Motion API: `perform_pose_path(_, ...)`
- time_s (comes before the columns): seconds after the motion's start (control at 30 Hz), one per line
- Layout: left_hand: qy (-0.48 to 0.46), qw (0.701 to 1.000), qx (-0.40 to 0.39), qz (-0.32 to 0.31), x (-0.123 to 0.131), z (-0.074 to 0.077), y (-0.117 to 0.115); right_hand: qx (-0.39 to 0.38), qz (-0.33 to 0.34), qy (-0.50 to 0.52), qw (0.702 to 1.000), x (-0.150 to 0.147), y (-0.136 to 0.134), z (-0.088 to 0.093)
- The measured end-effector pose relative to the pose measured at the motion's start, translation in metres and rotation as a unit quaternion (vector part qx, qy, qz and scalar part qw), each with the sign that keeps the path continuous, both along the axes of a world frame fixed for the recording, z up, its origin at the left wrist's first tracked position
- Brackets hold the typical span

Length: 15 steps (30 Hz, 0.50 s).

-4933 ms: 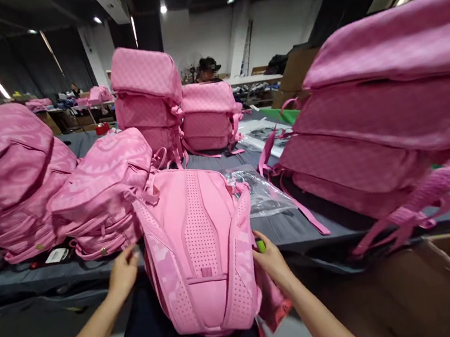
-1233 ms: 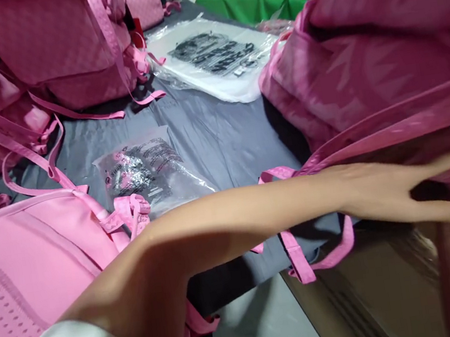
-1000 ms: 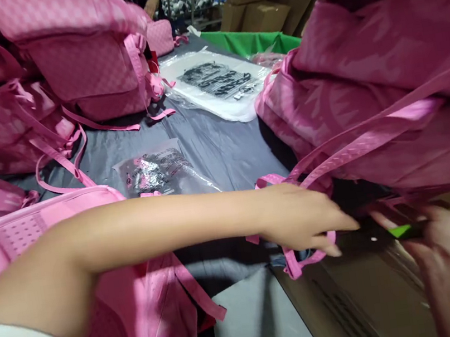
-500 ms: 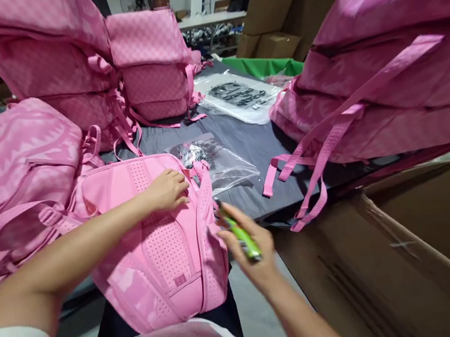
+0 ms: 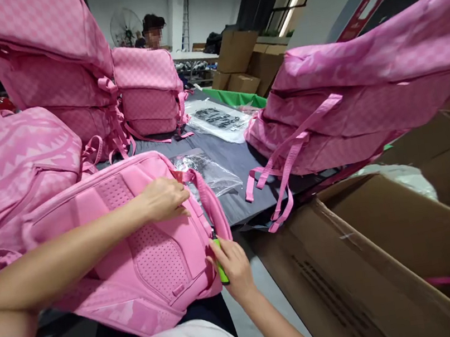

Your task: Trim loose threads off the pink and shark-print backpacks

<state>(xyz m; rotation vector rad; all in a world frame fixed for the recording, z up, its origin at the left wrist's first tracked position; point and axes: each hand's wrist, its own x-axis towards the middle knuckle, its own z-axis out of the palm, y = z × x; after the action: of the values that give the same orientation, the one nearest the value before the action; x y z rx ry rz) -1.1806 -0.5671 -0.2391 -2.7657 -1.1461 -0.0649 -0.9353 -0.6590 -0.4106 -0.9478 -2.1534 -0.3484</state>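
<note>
A pink backpack point(image 5: 157, 257) lies back panel up across my lap and the table edge, its padded, perforated back facing me. The curled fingers of my left hand point(image 5: 164, 199) grip its right side near the top; the fingertips are partly hidden. By a pink shoulder strap point(image 5: 213, 204) on that same side is my right hand point(image 5: 235, 271). It is closed around a slim lime-green tool point(image 5: 221, 262) with a dark tip, whose exact kind I cannot make out. The tip is close to the strap and the pack's edge; whether it touches is unclear.
Pink backpacks stand stacked at left point(image 5: 53, 64) and right point(image 5: 349, 93), and another backpack point(image 5: 9, 167) lies beside mine. Clear plastic bags point(image 5: 223, 174) rest on the dark table point(image 5: 240, 211). A large open carton point(image 5: 330, 277) stands at right. A person point(image 5: 152, 33) is in the background.
The backpack has turned and tilted, its lower part swinging left. My right hand has moved slightly left and down with the green tool, closer to the pack. The camera view has lifted.
</note>
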Motion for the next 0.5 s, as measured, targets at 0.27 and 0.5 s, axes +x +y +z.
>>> perform_pose_path(0.27,-0.085,0.985,0.095,0.112,0.02,0.089,-0.119,0.205,0.016,0.031,0.978,0.012,-0.007,0.113)
perform_pose_path(0.5,-0.005,0.978,-0.026,0.205,0.006,-0.003,-0.1,0.099,0.093,-0.104,0.985,0.022,0.032,0.078)
